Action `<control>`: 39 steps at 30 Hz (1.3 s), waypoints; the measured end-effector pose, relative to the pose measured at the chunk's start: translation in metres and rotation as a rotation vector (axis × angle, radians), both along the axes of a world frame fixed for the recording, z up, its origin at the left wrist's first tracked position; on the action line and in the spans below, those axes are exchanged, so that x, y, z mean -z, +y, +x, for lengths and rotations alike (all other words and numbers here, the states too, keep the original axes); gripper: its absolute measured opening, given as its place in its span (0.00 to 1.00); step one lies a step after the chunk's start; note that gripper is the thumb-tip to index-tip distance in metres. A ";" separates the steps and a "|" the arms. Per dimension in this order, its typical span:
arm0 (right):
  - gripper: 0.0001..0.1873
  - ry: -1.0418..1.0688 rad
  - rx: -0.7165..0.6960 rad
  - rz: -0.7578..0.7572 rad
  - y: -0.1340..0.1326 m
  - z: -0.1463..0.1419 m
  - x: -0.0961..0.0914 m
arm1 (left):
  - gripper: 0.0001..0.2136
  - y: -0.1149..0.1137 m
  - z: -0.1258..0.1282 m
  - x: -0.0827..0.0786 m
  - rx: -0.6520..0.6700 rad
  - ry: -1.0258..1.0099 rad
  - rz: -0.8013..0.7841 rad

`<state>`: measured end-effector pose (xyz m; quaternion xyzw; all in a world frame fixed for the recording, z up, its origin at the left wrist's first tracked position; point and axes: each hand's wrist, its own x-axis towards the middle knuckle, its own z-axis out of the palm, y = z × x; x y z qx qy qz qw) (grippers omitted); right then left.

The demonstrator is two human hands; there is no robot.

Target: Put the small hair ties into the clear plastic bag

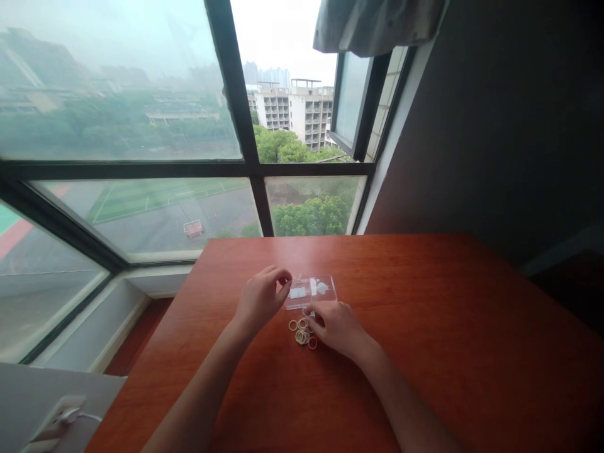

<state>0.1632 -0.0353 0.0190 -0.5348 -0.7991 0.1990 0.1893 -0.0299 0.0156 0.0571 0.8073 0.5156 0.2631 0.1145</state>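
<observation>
left hand [261, 297] at box [311, 290] | right hand [336, 327] by rings [302, 333] | table [472, 327] open right

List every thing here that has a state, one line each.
left hand: fingertips together at case's left end, grip unclear.
right hand: palm down, fingers at rings.
clear case: flat on table, open or shut unclear.
small rings: loose, heaped.
window sash: swung open.
curtain: bunched up.
charger plug: plugged in.
</observation>
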 end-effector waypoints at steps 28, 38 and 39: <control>0.07 -0.101 -0.003 -0.053 -0.001 0.014 -0.006 | 0.05 0.004 -0.009 0.020 -0.009 0.065 -0.054; 0.09 -0.230 0.033 -0.016 -0.002 -0.017 -0.001 | 0.05 0.002 -0.008 0.019 -0.005 0.059 -0.061; 0.10 -0.245 0.039 -0.018 -0.002 -0.019 -0.001 | 0.05 0.002 -0.007 0.019 -0.004 0.060 -0.062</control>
